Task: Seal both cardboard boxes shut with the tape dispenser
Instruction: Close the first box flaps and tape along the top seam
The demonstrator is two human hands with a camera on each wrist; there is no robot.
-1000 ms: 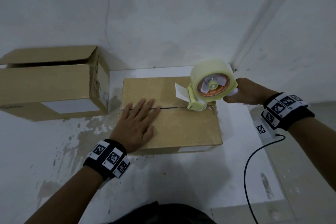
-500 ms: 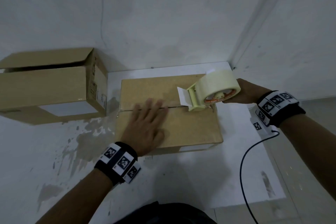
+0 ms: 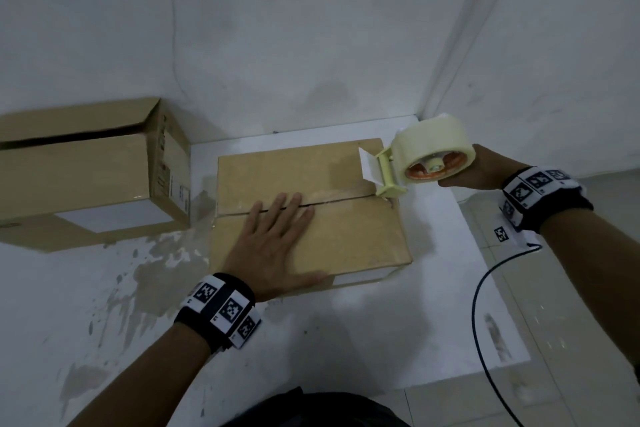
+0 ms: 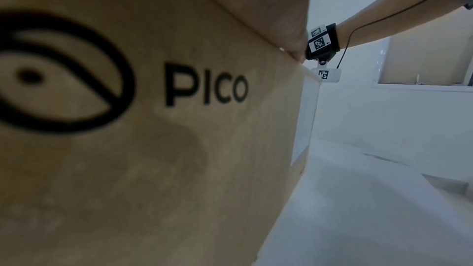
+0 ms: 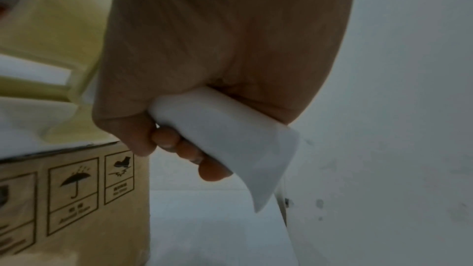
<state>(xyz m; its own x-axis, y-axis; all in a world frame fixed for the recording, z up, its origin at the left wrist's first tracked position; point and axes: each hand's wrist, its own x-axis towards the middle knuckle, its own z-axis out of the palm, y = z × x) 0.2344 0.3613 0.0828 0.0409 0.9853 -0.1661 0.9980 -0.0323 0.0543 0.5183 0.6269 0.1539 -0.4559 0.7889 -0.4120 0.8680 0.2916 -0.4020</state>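
The left hand (image 3: 277,246) is laid flat, fingers straight, on top of the closed box (image 3: 311,204), fingertips reaching across the centre seam. That seam, and the box's long axis, run from the left hand toward the right hand (image 3: 481,168). A strip of clear tape is seen along the seam between the 2 hands. The tape dispenser (image 3: 422,163) is gripped by its white handle (image 5: 225,137) in the right hand, fingers (image 5: 163,139) curled round it, at the box's end nearest that hand; its nose points back toward the left hand. The 2nd box (image 3: 86,177), its top flaps not fully shut, stands on the desk (image 3: 104,305) beyond the left hand's outer side.
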